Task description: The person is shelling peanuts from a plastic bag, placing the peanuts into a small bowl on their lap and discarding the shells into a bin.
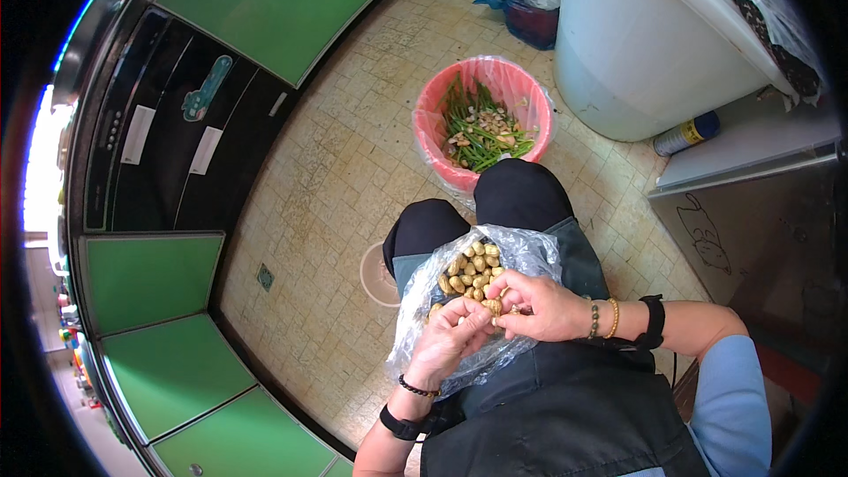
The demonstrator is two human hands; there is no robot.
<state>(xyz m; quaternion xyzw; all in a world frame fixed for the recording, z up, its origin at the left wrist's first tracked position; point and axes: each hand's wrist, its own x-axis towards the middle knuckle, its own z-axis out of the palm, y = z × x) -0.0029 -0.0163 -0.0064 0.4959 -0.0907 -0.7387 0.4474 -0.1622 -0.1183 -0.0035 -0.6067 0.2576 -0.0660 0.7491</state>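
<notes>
A clear plastic bag (523, 248) lies open across my lap, with several unshelled peanuts (467, 271) in it. Over the bag, my left hand (450, 331) and my right hand (540, 308) meet fingertip to fingertip. Both hands pinch at a peanut (492, 307) between them; the fingers hide part of it. Some reddish bits show beneath my right fingers, too small to make out.
Beyond my knees stands a pink bin (424, 139) lined with clear plastic, holding green stalks and shells. A pale bowl (379, 275) sits on the tiled floor (318, 212) by my left knee. Green cabinets (159, 271) line the left; a large white tub (616, 59) stands right.
</notes>
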